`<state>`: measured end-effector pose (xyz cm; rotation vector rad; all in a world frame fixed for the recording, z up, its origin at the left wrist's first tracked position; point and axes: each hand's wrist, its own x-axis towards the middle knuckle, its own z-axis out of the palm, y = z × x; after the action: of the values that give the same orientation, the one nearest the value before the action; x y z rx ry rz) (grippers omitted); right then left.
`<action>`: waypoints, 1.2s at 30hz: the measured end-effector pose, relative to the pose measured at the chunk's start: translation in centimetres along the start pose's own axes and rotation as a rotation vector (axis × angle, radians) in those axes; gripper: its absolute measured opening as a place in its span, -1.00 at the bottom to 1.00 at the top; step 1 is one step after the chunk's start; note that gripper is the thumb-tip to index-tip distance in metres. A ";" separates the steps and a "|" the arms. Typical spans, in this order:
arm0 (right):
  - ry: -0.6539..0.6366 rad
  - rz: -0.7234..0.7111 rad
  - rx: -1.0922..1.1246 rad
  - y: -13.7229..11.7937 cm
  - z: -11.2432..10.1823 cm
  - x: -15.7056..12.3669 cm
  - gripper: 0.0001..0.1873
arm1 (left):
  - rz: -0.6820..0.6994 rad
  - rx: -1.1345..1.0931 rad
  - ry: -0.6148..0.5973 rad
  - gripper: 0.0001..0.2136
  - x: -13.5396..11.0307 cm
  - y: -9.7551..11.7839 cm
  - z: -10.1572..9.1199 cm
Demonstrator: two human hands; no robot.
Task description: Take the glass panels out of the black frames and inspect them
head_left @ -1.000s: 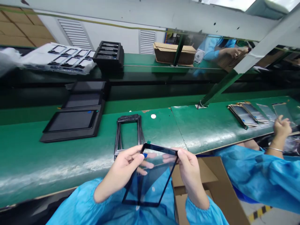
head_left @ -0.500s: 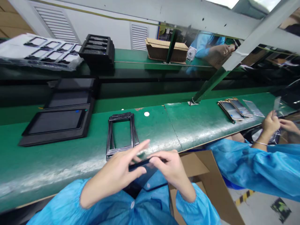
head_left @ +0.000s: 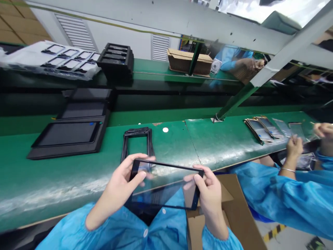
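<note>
A transparent glass panel with a black border is held in front of my body, tilted, long side across. My left hand grips its left end, the thumb on the near face and fingers behind. My right hand holds the right end in the same way, and its fingers show through the clear middle. Just beyond the left end of the panel, a small stack of black rectangular frames lies on the green bench, its lower part hidden by my hand and the panel.
Dark screens lie in black trays on the left. A raised shelf carries stacked black trays, wrapped frames and a cardboard box. Right of me, a co-worker's hands are near stacked panels. An open carton stands below the bench edge.
The panel has turned from nearly edge-on to showing its broad face. My left hand has closed on its left end, while my right hand has moved right to the other end.
</note>
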<state>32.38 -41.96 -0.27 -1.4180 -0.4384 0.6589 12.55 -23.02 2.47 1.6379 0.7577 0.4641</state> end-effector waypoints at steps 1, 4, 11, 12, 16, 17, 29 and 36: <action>0.005 -0.011 -0.018 -0.1 0.3 -0.2 -0.69 | 0.113 0.138 0.044 -0.52 0.1 0.2 0.0; -0.008 -0.023 -0.063 -0.2 0.8 -0.7 -0.71 | 0.457 0.542 0.006 -0.51 0.9 0.8 0.1; 0.030 0.056 -0.129 1.0 0.3 -1.2 -0.61 | 0.676 0.617 -0.193 -0.81 2.2 0.6 0.6; 0.048 0.068 -0.113 1.3 0.3 -0.8 -0.58 | 0.695 0.614 -0.122 -0.79 2.1 0.6 0.5; 0.180 0.035 0.166 2.7 1.5 1.7 -0.49 | 0.606 0.203 0.378 -0.35 1.1 0.5 -0.3; 0.180 0.028 0.250 3.0 2.3 2.3 -0.49 | 0.532 -0.006 0.398 -0.28 0.9 0.3 -0.3; -0.045 -0.016 0.113 9.1 6.6 6.7 -0.33 | 0.352 0.613 0.763 -0.67 1.2 -3.8 -15.0; 0.045 -0.053 -0.053 13.8 4.6 7.0 -0.34 | 0.138 1.122 0.677 -0.54 6.2 -11.9 -22.8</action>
<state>32.54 -33.59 -14.05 -1.4637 -0.4589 0.5752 -0.98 -1.60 -4.99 2.6173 1.5968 0.7849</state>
